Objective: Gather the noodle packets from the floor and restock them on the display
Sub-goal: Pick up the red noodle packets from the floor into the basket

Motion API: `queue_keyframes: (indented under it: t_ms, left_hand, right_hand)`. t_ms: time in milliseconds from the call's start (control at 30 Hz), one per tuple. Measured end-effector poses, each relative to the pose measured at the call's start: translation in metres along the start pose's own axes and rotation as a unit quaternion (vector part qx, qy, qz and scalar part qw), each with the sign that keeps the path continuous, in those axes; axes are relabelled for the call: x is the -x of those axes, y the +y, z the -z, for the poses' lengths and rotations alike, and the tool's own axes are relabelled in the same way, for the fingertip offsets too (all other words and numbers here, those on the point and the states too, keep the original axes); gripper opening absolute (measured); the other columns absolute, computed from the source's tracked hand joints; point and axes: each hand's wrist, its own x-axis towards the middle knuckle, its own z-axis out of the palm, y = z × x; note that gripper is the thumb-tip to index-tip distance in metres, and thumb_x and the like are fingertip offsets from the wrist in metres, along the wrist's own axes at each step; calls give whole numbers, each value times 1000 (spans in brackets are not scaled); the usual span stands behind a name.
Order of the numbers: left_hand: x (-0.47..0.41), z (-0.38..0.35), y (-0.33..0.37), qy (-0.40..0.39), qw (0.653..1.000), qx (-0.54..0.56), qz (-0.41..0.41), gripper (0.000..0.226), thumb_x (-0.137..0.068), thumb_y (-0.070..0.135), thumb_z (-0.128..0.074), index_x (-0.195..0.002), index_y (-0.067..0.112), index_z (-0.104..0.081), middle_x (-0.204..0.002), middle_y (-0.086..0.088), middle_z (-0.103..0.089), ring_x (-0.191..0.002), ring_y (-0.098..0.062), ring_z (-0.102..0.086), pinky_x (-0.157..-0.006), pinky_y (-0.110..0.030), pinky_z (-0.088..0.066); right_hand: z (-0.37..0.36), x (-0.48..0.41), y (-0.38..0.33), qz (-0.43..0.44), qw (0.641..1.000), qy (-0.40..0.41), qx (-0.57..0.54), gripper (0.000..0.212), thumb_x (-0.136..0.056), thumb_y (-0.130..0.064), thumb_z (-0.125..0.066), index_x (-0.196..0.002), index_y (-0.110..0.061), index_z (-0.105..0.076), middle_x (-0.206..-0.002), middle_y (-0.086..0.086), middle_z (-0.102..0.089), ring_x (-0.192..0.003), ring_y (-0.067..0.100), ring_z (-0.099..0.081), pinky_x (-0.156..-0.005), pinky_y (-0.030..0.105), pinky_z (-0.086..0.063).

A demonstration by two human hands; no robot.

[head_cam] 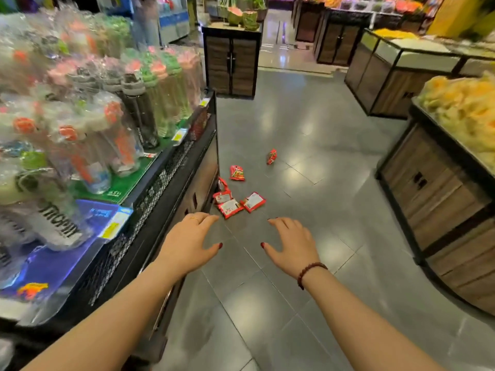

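Spread and empty, my left hand (187, 242) and right hand (292, 245) grip nothing — none gathered yet, I judge: the red plastic noodle packets (253, 201) lie on the grey tiled floor (308, 183) beside the black mesh display (160, 188).

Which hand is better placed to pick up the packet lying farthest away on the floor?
Probably the right hand: open, empty, and roughly in line with that packet. The left hand, also empty, is over by the display.

wrapped bottles (160, 103): left | cut watermelons (235, 15): on far cabinet (231, 65) | yellow produce (460, 108): right
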Motion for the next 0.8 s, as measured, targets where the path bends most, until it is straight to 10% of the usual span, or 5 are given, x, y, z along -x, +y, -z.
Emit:
queue_keyframes:
  t_ms: [800]
  left_hand:
    - [-443,-78,-69,-50,993,53,89,64,-73,53,-54,-127,18,-61,-119,-7,-65,-109,-30,-61,-82,-40,-54]
  right_hand:
    - [-8,-470,186,40,997,-68,-27,53,-90,-43,-55,-137,-21,-45,-138,0,-47,-129,22,-39,-103,32,-33]
